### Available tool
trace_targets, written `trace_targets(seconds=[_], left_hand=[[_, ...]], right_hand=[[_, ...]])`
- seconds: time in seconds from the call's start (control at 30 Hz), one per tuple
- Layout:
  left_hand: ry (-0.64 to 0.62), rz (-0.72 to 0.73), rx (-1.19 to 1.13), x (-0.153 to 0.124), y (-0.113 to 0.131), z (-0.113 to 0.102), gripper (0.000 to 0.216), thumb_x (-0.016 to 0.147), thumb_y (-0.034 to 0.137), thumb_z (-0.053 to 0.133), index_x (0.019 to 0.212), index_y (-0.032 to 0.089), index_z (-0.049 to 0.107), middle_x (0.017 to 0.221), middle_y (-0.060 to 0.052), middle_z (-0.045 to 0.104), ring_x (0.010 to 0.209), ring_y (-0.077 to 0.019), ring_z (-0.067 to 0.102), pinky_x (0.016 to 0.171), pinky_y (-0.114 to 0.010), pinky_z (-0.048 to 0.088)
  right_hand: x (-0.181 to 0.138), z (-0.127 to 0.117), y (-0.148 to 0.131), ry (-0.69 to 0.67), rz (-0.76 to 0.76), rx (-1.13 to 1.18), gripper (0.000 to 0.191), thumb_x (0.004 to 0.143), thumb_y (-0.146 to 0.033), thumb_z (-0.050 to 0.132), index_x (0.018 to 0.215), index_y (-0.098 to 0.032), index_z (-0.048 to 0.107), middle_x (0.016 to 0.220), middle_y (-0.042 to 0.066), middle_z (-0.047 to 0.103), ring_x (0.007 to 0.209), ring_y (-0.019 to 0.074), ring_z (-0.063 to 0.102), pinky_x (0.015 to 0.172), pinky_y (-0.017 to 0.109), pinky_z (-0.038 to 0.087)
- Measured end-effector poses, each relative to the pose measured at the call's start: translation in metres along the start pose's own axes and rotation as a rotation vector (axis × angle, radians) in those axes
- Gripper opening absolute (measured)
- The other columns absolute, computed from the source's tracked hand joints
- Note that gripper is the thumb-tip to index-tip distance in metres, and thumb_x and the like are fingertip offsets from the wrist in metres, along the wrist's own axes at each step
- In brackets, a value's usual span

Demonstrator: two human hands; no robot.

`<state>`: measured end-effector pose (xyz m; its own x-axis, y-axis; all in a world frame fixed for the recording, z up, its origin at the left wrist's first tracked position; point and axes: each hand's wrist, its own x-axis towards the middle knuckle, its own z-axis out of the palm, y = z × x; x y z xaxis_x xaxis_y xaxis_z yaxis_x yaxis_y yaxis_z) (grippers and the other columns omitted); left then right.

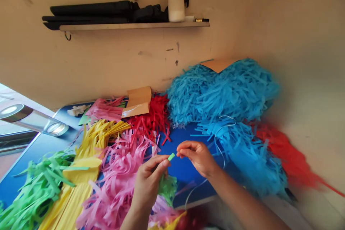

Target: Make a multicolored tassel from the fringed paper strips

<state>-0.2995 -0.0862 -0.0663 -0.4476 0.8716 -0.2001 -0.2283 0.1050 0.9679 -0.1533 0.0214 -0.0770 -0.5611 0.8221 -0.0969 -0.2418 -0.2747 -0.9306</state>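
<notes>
My left hand [152, 172] is closed in a pinch on a green paper tassel [171, 156]. Its short folded end sticks out past thumb and forefinger, and loose green paper [167, 188] hangs below that hand. Just right of the folded end, my right hand [196, 156] has its thumb and fingertips pressed together, a small gap away from the green paper. Whatever those fingertips hold is too small to make out. A thin white string [222, 151] curves behind my right wrist. Pink paper strips [118, 172] lie beside and under my left hand.
Blue fringed paper [223, 90] is heaped at the back right, with red strips [285, 151] beyond. Yellow strips [81, 190], green strips [37, 187] and a clear cylinder [40, 120] lie left. A red bundle [153, 115] stands behind. A shelf [134, 26] holds a white bottle [176, 1].
</notes>
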Motion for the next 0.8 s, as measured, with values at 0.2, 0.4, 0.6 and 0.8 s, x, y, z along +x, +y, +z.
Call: trace_targets(seconds=[0.2, 0.4, 0.6, 0.8], left_hand=[[-0.036, 0.274, 0.316, 0.001, 0.014, 0.009, 0.011, 0.075, 0.031, 0.074, 0.073, 0.021, 0.077, 0.068, -0.002, 0.069, 0.055, -0.0111, 0.059, 0.05, -0.019, 0.045], [-0.101, 0.516, 0.544, 0.002, 0.021, 0.009, 0.01, 0.081, 0.022, 0.067, 0.075, 0.02, 0.074, 0.068, -0.002, 0.071, 0.062, -0.013, 0.066, 0.058, -0.02, 0.051], [-0.147, 0.617, 0.727, 0.001, 0.02, 0.01, 0.01, 0.084, 0.018, 0.064, 0.08, 0.019, 0.073, 0.072, -0.003, 0.07, 0.062, -0.0123, 0.066, 0.057, -0.019, 0.051], [-0.089, 0.78, 0.802, -0.003, 0.016, 0.01, 0.002, 0.084, 0.02, 0.068, 0.084, 0.021, 0.07, 0.073, 0.0, 0.073, 0.062, -0.0111, 0.068, 0.061, -0.017, 0.052]], right_hand=[[-0.014, 0.003, -0.002, 0.059, 0.03, 0.138, 0.027, 0.061, -0.03, 0.088, 0.081, -0.021, 0.072, 0.073, -0.002, 0.073, 0.065, 0.0123, 0.068, 0.066, 0.023, 0.054], [-0.02, 0.001, -0.002, 0.046, -0.008, 0.01, 0.024, 0.067, -0.031, 0.083, 0.081, -0.02, 0.067, 0.072, -0.002, 0.07, 0.065, 0.0133, 0.068, 0.067, 0.024, 0.055], [-0.026, -0.002, -0.009, 0.008, -0.21, -0.453, 0.006, 0.079, -0.025, 0.07, 0.083, -0.021, 0.067, 0.082, 0.001, 0.071, 0.078, 0.0154, 0.066, 0.077, 0.027, 0.052], [-0.026, -0.008, -0.015, -0.07, -0.216, -0.554, 0.016, 0.08, -0.022, 0.07, 0.096, -0.023, 0.07, 0.089, 0.001, 0.075, 0.081, 0.0159, 0.068, 0.079, 0.027, 0.051]])
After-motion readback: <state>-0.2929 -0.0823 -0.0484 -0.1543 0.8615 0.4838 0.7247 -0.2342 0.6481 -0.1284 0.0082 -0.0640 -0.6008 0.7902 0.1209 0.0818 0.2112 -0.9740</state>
